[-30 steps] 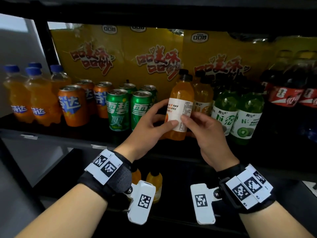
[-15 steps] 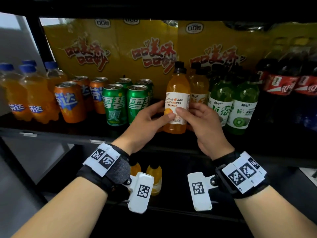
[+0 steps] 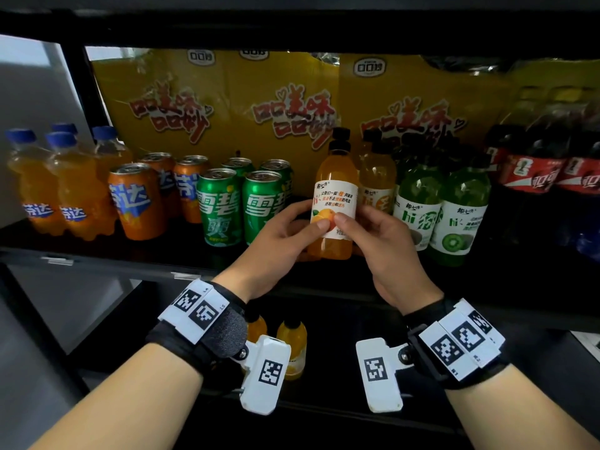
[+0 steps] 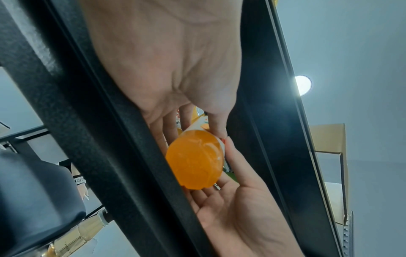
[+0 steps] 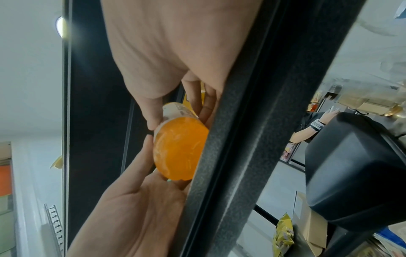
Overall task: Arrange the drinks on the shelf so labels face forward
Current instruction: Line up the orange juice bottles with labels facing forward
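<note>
An orange juice bottle (image 3: 336,172) with a black cap and white label stands upright at the front middle of the black shelf (image 3: 113,263). Its label shows red and black text above an orange fruit picture, turned toward me. My left hand (image 3: 289,225) grips it from the left and my right hand (image 3: 376,228) from the right, with both thumbs pressed on the label front. From below, the left wrist view shows the bottle base (image 4: 195,160) between my left hand (image 4: 171,78) and right hand (image 4: 237,208). The right wrist view shows the same base (image 5: 180,151) between right hand (image 5: 175,52) and left hand (image 5: 136,200).
Left of the bottle stand green Sprite cans (image 3: 220,209), orange Fanta cans (image 3: 139,203) and Fanta bottles (image 3: 39,190). To the right are another orange bottle (image 3: 378,177), green kiwi bottles (image 3: 457,216) and cola bottles (image 3: 532,180). Yellow cartons (image 3: 292,102) fill the back. Small orange bottles (image 3: 292,339) sit on the shelf below.
The bottle has turned in my hands: the label's small-print side faced me a second ago, and now the fruit picture side shows. Both hands kept hold of it.
</note>
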